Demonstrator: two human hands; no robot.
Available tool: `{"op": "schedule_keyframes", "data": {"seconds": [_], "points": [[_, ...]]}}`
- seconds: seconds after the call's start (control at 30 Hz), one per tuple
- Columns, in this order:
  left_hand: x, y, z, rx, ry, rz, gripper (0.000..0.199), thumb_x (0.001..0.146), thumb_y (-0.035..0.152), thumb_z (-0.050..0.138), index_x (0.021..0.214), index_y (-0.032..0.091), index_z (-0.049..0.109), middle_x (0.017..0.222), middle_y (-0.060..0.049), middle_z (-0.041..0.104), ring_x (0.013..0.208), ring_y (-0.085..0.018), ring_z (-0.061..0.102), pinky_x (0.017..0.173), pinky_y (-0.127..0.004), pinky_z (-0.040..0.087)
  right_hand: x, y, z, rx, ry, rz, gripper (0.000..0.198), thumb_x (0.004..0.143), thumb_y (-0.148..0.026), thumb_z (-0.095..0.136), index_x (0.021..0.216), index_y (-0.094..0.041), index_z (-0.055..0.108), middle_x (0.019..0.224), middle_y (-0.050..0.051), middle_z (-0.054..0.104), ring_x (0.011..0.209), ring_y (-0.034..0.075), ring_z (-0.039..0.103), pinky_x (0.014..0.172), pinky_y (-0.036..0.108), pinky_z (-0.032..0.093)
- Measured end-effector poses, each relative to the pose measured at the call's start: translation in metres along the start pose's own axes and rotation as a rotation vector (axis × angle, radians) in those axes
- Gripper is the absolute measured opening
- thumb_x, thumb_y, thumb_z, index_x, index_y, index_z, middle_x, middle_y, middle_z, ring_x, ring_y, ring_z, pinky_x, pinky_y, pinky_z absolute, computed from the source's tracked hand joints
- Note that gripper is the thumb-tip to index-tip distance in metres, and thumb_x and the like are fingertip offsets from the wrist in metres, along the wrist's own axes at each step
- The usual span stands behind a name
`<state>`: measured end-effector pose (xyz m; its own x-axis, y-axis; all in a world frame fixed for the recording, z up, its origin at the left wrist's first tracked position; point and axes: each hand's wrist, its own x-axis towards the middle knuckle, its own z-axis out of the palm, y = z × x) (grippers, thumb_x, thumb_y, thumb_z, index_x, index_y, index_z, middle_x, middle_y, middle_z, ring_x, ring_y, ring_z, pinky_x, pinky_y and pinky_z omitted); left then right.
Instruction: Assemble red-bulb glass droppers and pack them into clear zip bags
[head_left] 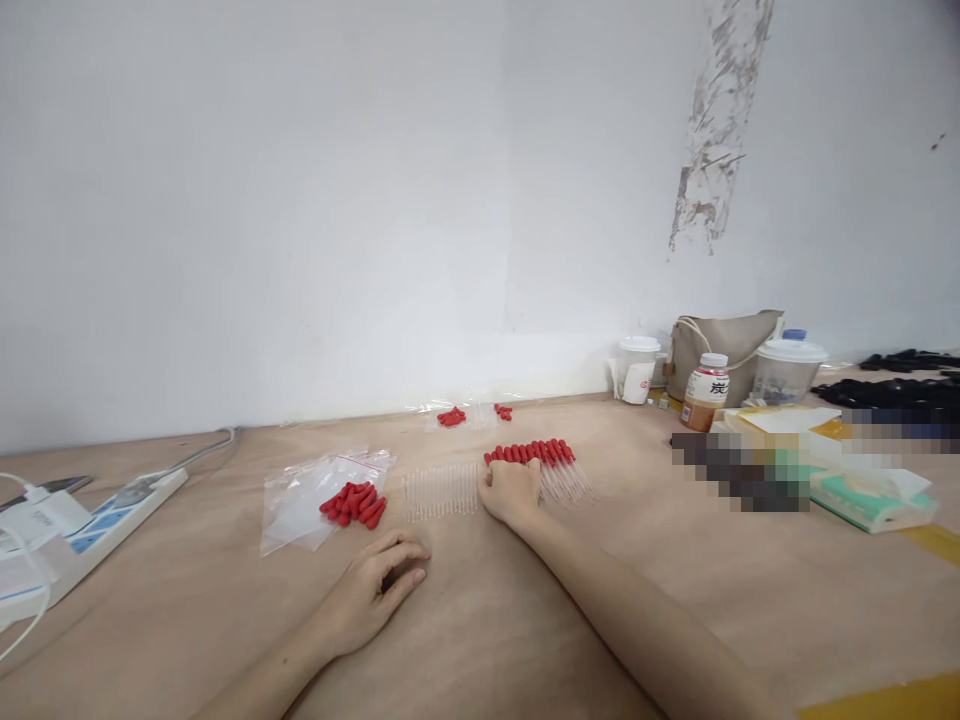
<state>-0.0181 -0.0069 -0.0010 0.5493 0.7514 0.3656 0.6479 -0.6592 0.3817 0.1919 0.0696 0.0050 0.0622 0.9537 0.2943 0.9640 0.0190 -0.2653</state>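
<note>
My right hand [513,490] is at the left end of a row of thin clear tubes with red bulb-shaped tops [551,452]. Its fingers are bent down and closed, and they hide whatever is between them. Left of it lies a neat row of bare clear tubes [441,490], side by side. My left hand [382,585] rests on the table below that row, holding nothing, with its thumb and fingers apart. Just beyond it, a pile of loose red bulbs [352,504] lies on the edge of a clear zip bag [300,505].
Near the wall, a clear bag [472,416] lies with small red pieces. A power strip [112,525] with a charger is at left. At right stand a lidded cup [637,370], a bottle [705,392], a grey bag [739,350], a tub [787,375] and a green tissue pack [862,495].
</note>
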Motion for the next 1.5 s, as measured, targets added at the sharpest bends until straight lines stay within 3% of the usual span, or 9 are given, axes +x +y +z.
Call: {"op": "schedule_keyframes", "data": {"seconds": [0.17, 0.37, 0.6, 0.8, 0.93, 1.03, 1.13, 1.33, 1.5], "points": [[0.02, -0.028, -0.024, 0.284, 0.252, -0.138, 0.021, 0.082, 0.034, 0.045, 0.081, 0.021, 0.06, 0.081, -0.004, 0.058, 0.083, -0.021, 0.052, 0.075, -0.033, 0.04, 0.018, -0.009, 0.001, -0.004, -0.097, 0.054, 0.026, 0.075, -0.029, 0.043, 0.079, -0.015, 0.065, 0.082, 0.015, 0.066, 0.077, 0.023, 0.059, 0.078, 0.039, 0.024], [0.049, -0.06, -0.063, 0.56, 0.039, -0.306, 0.018, 0.072, 0.036, 0.052, 0.071, 0.023, 0.063, 0.082, -0.005, 0.057, 0.086, -0.025, 0.05, 0.072, -0.034, 0.036, 0.032, -0.018, 0.0, -0.007, -0.213, 0.083, 0.021, 0.067, -0.025, 0.052, 0.08, -0.015, 0.066, 0.079, 0.015, 0.066, 0.078, 0.025, 0.06, 0.078, 0.04, 0.025], [0.048, -0.056, -0.044, 0.635, 0.05, -0.255, 0.015, 0.073, 0.028, 0.05, 0.066, 0.019, 0.06, 0.081, -0.007, 0.056, 0.085, -0.025, 0.048, 0.072, -0.035, 0.034, 0.024, -0.019, -0.004, 0.02, -0.184, 0.059, 0.023, 0.074, -0.023, 0.046, 0.084, -0.014, 0.064, 0.086, 0.016, 0.065, 0.082, 0.024, 0.059, 0.078, 0.038, 0.027], [0.045, -0.046, -0.031, 0.677, 0.164, -0.277, 0.022, 0.081, 0.023, 0.041, 0.067, 0.016, 0.058, 0.08, -0.01, 0.056, 0.085, -0.028, 0.046, 0.07, -0.038, 0.033, 0.001, 0.015, -0.03, 0.045, -0.039, 0.03, 0.033, 0.085, -0.03, 0.029, 0.091, -0.013, 0.056, 0.09, 0.015, 0.063, 0.087, 0.026, 0.056, 0.073, 0.035, 0.029], [0.045, -0.021, -0.016, 0.487, 0.298, -0.143, 0.018, 0.083, 0.025, 0.042, 0.073, 0.018, 0.056, 0.083, -0.006, 0.057, 0.086, -0.025, 0.047, 0.074, -0.037, 0.034, -0.026, 0.05, -0.034, 0.151, 0.176, -0.204, 0.029, 0.087, -0.024, 0.026, 0.09, -0.012, 0.052, 0.078, 0.009, 0.063, 0.072, 0.018, 0.055, 0.075, 0.033, 0.028], [0.044, 0.002, 0.006, 0.207, 0.282, 0.042, 0.012, 0.084, 0.021, 0.041, 0.077, 0.018, 0.05, 0.082, -0.004, 0.057, 0.083, -0.02, 0.05, 0.073, -0.032, 0.038, -0.046, 0.069, -0.027, 0.289, 0.233, -0.44, 0.025, 0.087, -0.022, 0.03, 0.101, -0.015, 0.05, 0.085, 0.006, 0.062, 0.077, 0.016, 0.054, 0.074, 0.029, 0.031], [0.04, 0.016, 0.03, -0.009, 0.228, 0.005, 0.009, 0.086, 0.019, 0.037, 0.082, 0.019, 0.045, 0.08, -0.002, 0.056, 0.075, -0.016, 0.052, 0.066, -0.028, 0.041, -0.063, 0.076, -0.02, 0.353, 0.258, -0.573, 0.025, 0.086, -0.019, 0.034, 0.103, -0.019, 0.052, 0.09, 0.006, 0.063, 0.08, 0.015, 0.054, 0.075, 0.029, 0.031], [0.032, 0.017, 0.045, -0.153, 0.175, -0.057, 0.023, 0.083, 0.021, 0.046, 0.106, 0.022, 0.043, 0.088, -0.002, 0.056, 0.082, -0.017, 0.054, 0.073, -0.03, 0.043, -0.078, 0.07, -0.02, 0.406, 0.229, -0.631, 0.018, 0.084, -0.018, 0.039, 0.089, -0.019, 0.056, 0.081, 0.003, 0.062, 0.074, 0.014, 0.053, 0.072, 0.03, 0.029], [0.032, 0.027, 0.037, -0.097, 0.141, 0.02, 0.01, 0.084, 0.023, 0.047, 0.085, 0.021, 0.057, 0.081, 0.0, 0.054, 0.075, -0.015, 0.053, 0.067, -0.025, 0.043, -0.08, 0.067, -0.019, 0.388, 0.187, -0.668, 0.014, 0.082, -0.017, 0.042, 0.085, -0.019, 0.055, 0.079, 0.002, 0.061, 0.071, 0.013, 0.052, 0.075, 0.032, 0.026]]}}
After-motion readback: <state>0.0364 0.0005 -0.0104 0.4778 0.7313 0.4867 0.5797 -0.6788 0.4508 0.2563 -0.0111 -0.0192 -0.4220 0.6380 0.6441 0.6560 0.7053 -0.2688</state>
